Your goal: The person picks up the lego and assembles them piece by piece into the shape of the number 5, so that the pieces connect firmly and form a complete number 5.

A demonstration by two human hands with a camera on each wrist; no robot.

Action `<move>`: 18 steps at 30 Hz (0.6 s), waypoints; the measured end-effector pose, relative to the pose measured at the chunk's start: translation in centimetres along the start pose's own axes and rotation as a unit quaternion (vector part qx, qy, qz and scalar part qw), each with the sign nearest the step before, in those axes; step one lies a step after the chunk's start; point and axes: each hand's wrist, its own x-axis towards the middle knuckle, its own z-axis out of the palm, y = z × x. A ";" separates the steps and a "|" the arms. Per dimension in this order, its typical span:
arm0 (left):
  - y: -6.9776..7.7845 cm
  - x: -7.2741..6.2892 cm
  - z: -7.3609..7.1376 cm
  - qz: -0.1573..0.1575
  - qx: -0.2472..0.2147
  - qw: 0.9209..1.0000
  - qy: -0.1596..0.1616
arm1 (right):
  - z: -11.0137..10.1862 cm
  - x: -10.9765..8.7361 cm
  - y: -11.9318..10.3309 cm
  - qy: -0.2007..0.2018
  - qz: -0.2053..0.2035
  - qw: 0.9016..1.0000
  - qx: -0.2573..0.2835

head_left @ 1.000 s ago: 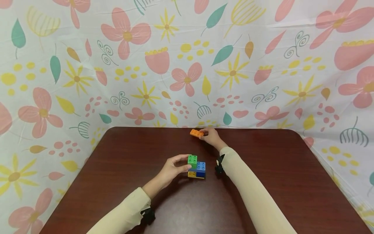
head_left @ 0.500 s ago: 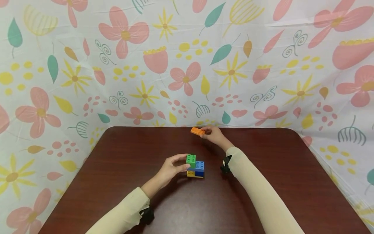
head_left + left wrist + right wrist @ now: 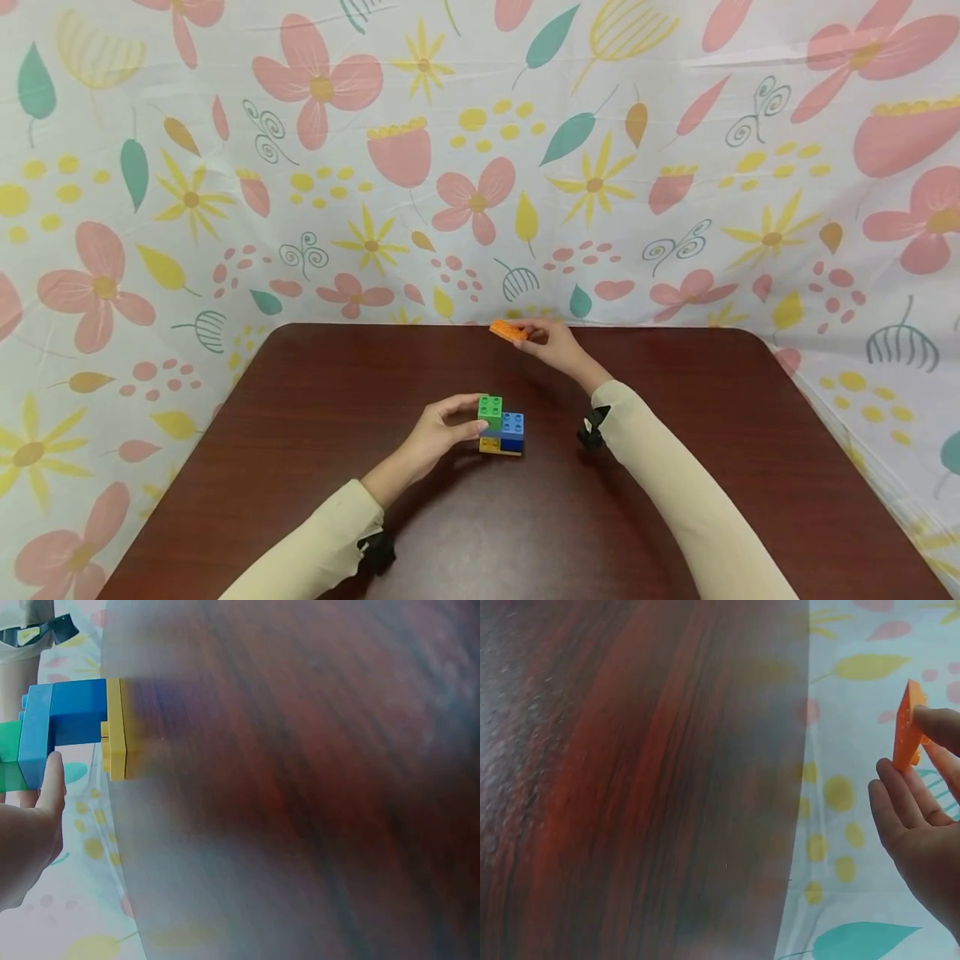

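My left hand pinches a stack of toy building bricks by its green brick, thumb in front and fingers behind. Under the green one sit a light blue brick, a darker blue brick and a thin yellow plate brick at the bottom. The left wrist view shows the yellow plate edge-on, close to the tabletop; whether it touches cannot be told. Near the table's far edge, my right hand holds a flat orange brick between thumb and fingers, tilted and raised above the wood.
The dark brown table has rounded far corners. Behind it hangs a white cloth printed with flowers and leaves, meeting the far edge. Black straps with cameras sit at both wrists.
The right hand has lifted the orange brick from near the table's back, with the forearm shifting slightly right, and the brick has tilted. The left hand and the stack stay almost in place.
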 end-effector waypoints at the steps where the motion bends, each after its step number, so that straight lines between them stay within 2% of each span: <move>1: 0.0 0.0 0.0 -0.001 0.001 1.000 0.000 | -0.1 -0.1 -0.1 -0.001 -0.013 1.000 0.000; 5: -0.1 -0.1 -0.1 -0.003 0.001 1.000 0.002 | -0.3 -0.7 -0.2 0.000 -0.048 0.999 -0.004; 13: -0.1 0.0 -0.2 0.002 0.002 1.000 0.004 | -0.5 -2.3 -1.1 -0.004 -0.012 1.000 -0.023; 18: -0.1 0.0 -0.3 0.002 0.006 1.000 0.002 | -0.5 -3.3 -1.7 -0.002 -0.036 0.999 -0.026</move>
